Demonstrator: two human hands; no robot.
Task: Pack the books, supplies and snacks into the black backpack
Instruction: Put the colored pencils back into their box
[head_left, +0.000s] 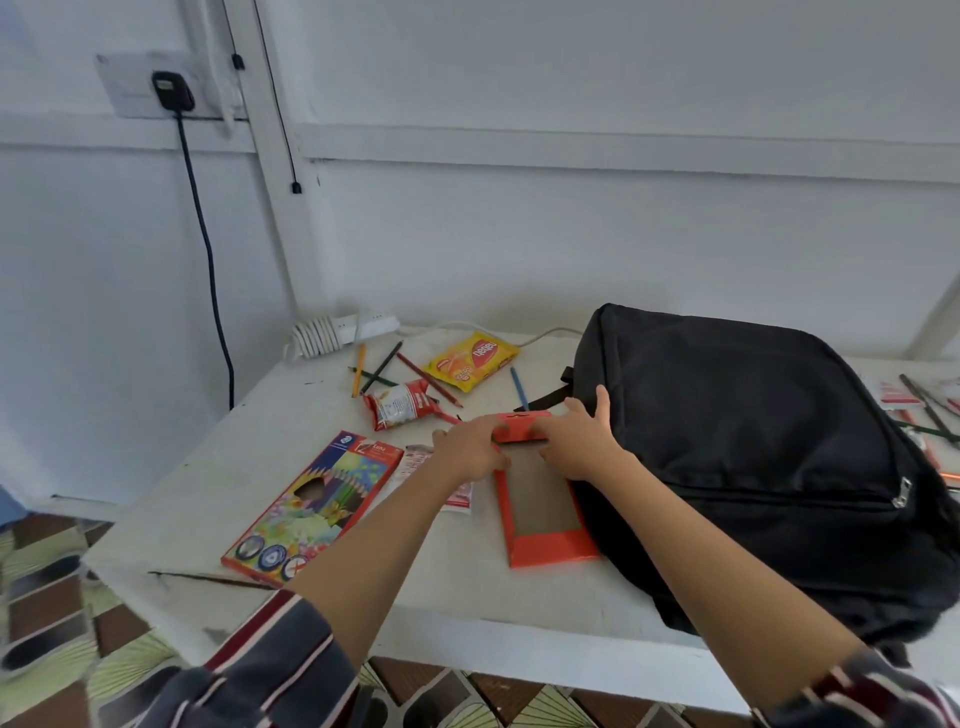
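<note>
Black backpack (753, 441) is seen lying flat on the right part of the white table (208, 493), with a metal zip pull visible near its right edge. Just beside its left side, touching it, an orange cardboard tray (540, 499) is laid lengthwise, its brown inside turned up. The far flap of the tray is pinched by the left hand (467, 449) from the left. It is gripped by the right hand (576, 441) from the right between thumb and forefinger, while the other fingers are spread and one is stretched up against the backpack. Both forearms are bare, and striped sleeves (270, 660) are pushed up near the elbows.

To the left of the tray a coloured pencil box (317, 504) is laid at a slant, near the front edge of the table. A small white and red packet (460, 496) is partly hidden under the left forearm. Farther back a red snack packet (402, 405) and a yellow snack packet (471, 361) are set near each other, with loose pencils (382, 366) crossed beside them and a blue pencil (519, 387) close to the backpack. A white power strip (363, 327) is placed against the wall. More pencils (930, 410) are scattered on the table beyond the backpack at the right edge.
</note>
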